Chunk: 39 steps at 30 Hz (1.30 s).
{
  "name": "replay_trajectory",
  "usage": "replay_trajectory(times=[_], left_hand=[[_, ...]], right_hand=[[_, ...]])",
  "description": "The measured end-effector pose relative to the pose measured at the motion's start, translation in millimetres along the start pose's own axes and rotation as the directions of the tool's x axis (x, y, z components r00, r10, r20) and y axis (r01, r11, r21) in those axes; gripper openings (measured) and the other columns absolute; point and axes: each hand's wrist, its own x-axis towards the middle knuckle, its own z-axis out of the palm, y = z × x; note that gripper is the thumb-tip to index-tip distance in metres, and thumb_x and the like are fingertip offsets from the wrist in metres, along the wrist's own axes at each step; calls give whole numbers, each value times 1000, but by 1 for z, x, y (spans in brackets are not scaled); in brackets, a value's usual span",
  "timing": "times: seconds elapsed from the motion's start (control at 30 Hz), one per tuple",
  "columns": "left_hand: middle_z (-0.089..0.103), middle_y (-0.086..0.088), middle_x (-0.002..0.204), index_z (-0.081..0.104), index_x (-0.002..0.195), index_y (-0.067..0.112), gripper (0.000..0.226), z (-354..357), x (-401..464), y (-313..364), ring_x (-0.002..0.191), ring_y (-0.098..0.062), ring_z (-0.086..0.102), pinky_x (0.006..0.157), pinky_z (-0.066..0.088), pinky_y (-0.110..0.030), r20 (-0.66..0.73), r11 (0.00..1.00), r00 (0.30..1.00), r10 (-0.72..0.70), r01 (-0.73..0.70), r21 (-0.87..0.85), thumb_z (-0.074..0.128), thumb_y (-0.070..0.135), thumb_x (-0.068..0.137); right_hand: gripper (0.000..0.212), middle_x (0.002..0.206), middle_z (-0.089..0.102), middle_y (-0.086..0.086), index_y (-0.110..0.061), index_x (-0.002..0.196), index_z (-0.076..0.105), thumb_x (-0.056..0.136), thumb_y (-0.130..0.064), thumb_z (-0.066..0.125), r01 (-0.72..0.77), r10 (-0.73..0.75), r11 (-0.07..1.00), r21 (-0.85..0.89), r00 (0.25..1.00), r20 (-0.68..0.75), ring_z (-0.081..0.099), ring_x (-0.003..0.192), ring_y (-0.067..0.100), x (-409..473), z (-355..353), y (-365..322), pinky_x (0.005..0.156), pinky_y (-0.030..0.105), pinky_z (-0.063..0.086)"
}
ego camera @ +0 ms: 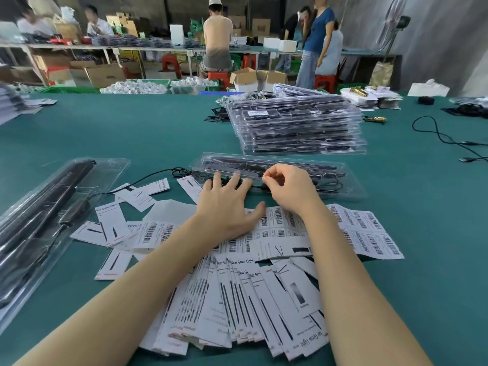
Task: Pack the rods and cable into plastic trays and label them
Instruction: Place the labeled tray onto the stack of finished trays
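Head view — left hand [227, 207] spread on tray [351, 187], right hand [287, 188] fingers pinching something too small to tell

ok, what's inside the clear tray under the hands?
The clear tray holds long black rods and a black cable. The hands hide its near-left section.

A single wide-angle view from the person's head looks forward and down over the green table [132, 133], close above both forearms; its upper part reaches far benches and workers. No second view exists.
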Motion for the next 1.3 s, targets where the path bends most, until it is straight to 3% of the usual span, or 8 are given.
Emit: replay_trajectory(times=[0.33,0.53,0.67,0.77,0.83,0.93,1.1,1.3], left_hand=[[17,7,167,14,159,32,93,-1,0,-6,153,-32,14,118,23,-51,35,1000,999,10,-11,15,9,86,84],[27,6,164,31,154,29,88,0,3,-3,153,-28,15,119,17,-55,1,1000,1000,1,-1,1,10,83,88],[29,2,162,40,149,28,84,3,1,-2,147,-27,21,116,20,-49,-62,998,998,1,-5,-60,12,80,90],[24,-9,162,36,153,29,81,4,-1,-6,146,-28,24,119,18,-44,-57,992,998,-1,-6,-124,18,79,91],[31,-10,157,33,155,29,81,3,-2,-11,144,-27,31,122,13,-43,-68,991,997,20,-29,-134,21,78,92],[43,-3,151,32,155,22,85,0,-5,-15,138,-23,39,121,19,-40,-109,988,993,51,-66,-141,25,78,91],[51,5,145,43,145,18,91,-1,-11,-10,137,-19,37,112,25,-39,-156,994,988,4,-20,-103,21,83,86],[39,-2,152,40,150,15,89,3,-11,-12,138,-20,36,115,24,-37,-151,992,989,8,-28,-127,24,79,89]], right_hand=[[8,85,67,-14,-30,92,67,97,-27,62,-14,14,1000,-6,1000,-2,61,80,5,1,-1,1,76,31,54],[8,86,67,-14,-30,92,66,97,-26,61,-24,24,1000,-5,1000,-4,62,83,7,-1,-1,-2,77,32,54],[7,85,65,-16,-29,94,66,97,-26,61,-27,27,1000,7,999,-17,63,87,10,-1,-1,-3,81,35,55],[7,86,65,-15,-29,93,66,97,-26,61,-27,28,999,24,999,-32,63,87,11,0,-1,-2,83,37,55],[7,87,66,-15,-29,93,66,97,-26,61,-24,24,1000,21,999,-31,63,87,11,0,-1,-2,83,37,55],[8,86,66,-16,-30,91,65,96,-26,62,-20,20,1000,16,1000,-23,63,85,8,0,0,-1,82,37,56],[9,85,67,-16,-31,89,65,96,-26,63,-17,17,1000,16,1000,-24,63,83,5,0,0,0,81,37,57],[9,87,67,-16,-32,90,64,97,-26,61,-20,21,1000,23,1000,-12,62,84,4,-2,-1,-2,78,33,55]])
